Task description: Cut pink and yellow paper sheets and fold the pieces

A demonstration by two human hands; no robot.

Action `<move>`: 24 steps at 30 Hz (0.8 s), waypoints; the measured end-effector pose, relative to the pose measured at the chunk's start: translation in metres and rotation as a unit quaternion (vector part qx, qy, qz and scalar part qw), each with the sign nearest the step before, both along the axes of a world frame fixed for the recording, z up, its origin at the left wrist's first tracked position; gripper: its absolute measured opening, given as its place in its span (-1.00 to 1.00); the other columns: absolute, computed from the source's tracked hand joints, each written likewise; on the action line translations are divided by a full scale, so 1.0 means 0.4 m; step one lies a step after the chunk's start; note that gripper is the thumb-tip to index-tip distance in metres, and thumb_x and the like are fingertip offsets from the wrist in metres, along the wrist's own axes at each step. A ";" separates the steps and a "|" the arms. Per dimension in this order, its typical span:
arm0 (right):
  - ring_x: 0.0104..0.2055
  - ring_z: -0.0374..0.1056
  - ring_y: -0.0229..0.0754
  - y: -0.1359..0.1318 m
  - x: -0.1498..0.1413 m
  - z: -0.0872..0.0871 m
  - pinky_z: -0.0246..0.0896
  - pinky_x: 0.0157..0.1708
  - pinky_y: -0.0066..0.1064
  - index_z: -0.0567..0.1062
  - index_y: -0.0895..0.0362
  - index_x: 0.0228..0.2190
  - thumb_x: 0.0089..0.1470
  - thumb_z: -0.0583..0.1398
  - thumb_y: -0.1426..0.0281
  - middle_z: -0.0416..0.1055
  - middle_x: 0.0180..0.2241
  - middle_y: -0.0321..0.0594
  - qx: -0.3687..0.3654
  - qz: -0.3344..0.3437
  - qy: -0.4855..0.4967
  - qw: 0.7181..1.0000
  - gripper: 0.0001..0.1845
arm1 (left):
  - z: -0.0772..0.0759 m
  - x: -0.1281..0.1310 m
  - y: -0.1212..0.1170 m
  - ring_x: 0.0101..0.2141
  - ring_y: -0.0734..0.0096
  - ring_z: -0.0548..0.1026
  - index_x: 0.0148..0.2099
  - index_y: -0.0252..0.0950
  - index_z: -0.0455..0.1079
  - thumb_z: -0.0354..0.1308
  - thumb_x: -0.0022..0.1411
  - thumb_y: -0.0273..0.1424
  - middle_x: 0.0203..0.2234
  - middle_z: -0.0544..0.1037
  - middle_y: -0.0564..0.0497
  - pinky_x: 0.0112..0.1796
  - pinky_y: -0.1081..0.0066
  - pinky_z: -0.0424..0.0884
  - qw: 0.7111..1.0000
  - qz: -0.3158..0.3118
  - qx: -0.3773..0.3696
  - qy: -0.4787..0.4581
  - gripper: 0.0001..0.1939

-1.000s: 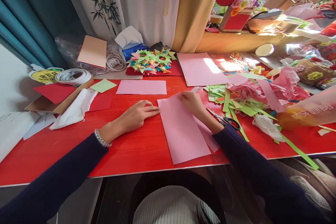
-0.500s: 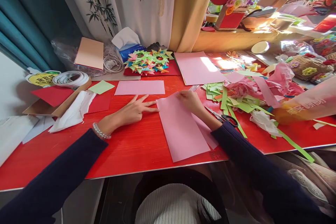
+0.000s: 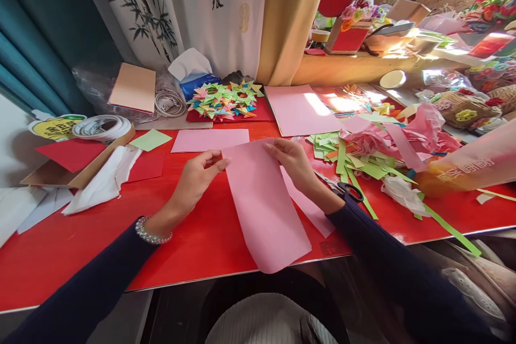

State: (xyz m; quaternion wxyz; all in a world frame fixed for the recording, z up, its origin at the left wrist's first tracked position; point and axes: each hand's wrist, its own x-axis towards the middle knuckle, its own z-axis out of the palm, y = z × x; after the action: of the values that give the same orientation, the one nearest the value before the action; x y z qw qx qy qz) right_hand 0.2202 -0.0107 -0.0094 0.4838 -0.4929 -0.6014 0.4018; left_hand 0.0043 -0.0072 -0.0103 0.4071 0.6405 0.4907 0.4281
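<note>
A pink sheet of paper [image 3: 266, 204] is held up by its two far corners, its near end curling over the table's front edge. My left hand [image 3: 201, 180] pinches the far left corner between thumb and fingers. At the far right corner, my right hand [image 3: 292, 158] grips the sheet the same way. Partly hidden under my right forearm lies another pink paper piece [image 3: 308, 207]. Beyond my left hand a pink rectangle of paper [image 3: 209, 140] rests flat. Scissors with black handles [image 3: 350, 191] lie beside my right wrist.
Green paper strips [image 3: 368, 164] and crumpled pink paper [image 3: 427, 129] heap up on the right. Folded-paper star rings [image 3: 226, 101] sit at the back, near a larger pink sheet [image 3: 300, 110]. A cardboard box [image 3: 97, 158] with white tape rolls [image 3: 102, 128] stands left on the red table [image 3: 189, 242].
My left hand has gone from lying with fingers spread by the sheet to pinching its corner. The sheet has been lifted and drawn nearer, its lower end now bending.
</note>
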 end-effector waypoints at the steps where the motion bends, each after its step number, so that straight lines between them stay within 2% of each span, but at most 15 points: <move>1: -0.51 0.22 -0.30 -0.005 -0.004 0.006 0.09 -0.55 -0.48 0.37 0.12 -0.41 0.04 0.14 0.06 0.30 -0.52 -0.31 -0.009 0.013 0.032 0.999 -0.64 | 0.004 0.000 -0.002 -0.29 0.33 0.45 -0.28 -0.23 0.47 0.24 0.08 -0.20 -0.37 0.51 0.03 -0.20 0.37 0.35 0.999 -0.001 -0.016 -0.033 -0.77; 3: -0.46 0.30 -0.27 -0.012 -0.008 0.015 0.20 -0.48 -0.45 0.40 0.12 -0.29 0.00 0.21 0.10 0.36 -0.48 -0.29 -0.035 0.034 0.100 0.994 -0.64 | 0.007 -0.003 -0.002 -0.36 0.41 0.41 -0.40 -0.23 0.46 0.26 0.06 -0.23 -0.47 0.45 0.08 -0.25 0.42 0.32 0.997 -0.003 -0.020 -0.075 -0.82; 5: -0.44 0.33 -0.26 -0.013 -0.006 0.020 0.24 -0.44 -0.43 0.42 0.12 -0.28 -0.07 0.27 0.13 0.38 -0.48 -0.29 -0.054 0.047 0.140 0.987 -0.62 | 0.008 -0.007 0.000 -0.40 0.45 0.37 -0.43 -0.23 0.45 0.28 0.05 -0.26 -0.51 0.41 0.10 -0.27 0.45 0.29 0.996 0.003 -0.012 -0.091 -0.84; 10: -0.43 0.31 -0.27 -0.011 0.003 0.015 0.23 -0.46 -0.45 0.47 0.16 -0.46 -0.05 0.25 0.09 0.38 -0.47 -0.26 -0.036 0.070 0.094 0.992 -0.64 | 0.009 -0.005 0.003 -0.38 0.48 0.36 -0.40 -0.24 0.46 0.28 0.05 -0.29 -0.48 0.41 0.11 -0.25 0.46 0.28 0.992 0.012 -0.013 -0.124 -0.87; 13: -0.45 0.30 -0.28 -0.011 0.006 0.010 0.23 -0.46 -0.45 0.47 0.16 -0.48 -0.03 0.24 0.11 0.36 -0.49 -0.27 -0.034 0.079 0.084 0.993 -0.65 | 0.010 -0.003 0.003 -0.35 0.46 0.39 -0.34 -0.25 0.50 0.28 0.05 -0.29 -0.41 0.46 0.07 -0.23 0.44 0.31 0.985 0.024 -0.027 -0.170 -0.85; 19: -0.38 0.37 -0.26 -0.019 0.006 0.023 0.32 -0.31 -0.39 0.47 0.15 -0.43 0.10 0.11 0.07 0.41 -0.42 -0.23 -0.088 0.125 0.117 0.981 -0.60 | 0.011 -0.009 0.007 -0.39 0.47 0.40 -0.44 -0.26 0.50 0.28 0.02 -0.34 -0.48 0.46 0.08 -0.27 0.46 0.35 0.977 0.052 -0.002 -0.206 -0.90; 24: -0.42 0.32 -0.29 -0.023 0.008 0.026 0.28 -0.36 -0.43 0.43 0.17 -0.50 0.08 0.15 0.12 0.35 -0.48 -0.28 -0.082 0.134 0.039 0.987 -0.64 | 0.016 -0.015 0.013 -0.40 0.46 0.41 -0.44 -0.28 0.48 0.28 0.02 -0.30 -0.49 0.46 0.08 -0.28 0.46 0.35 0.975 0.075 0.007 -0.207 -0.86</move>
State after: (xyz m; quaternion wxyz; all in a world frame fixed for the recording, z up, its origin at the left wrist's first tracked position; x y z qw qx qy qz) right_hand 0.2236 -0.0199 0.0009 0.4068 -0.4301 -0.6075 0.5296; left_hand -0.0017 -0.0018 -0.0038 0.4624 0.5017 0.4396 0.5842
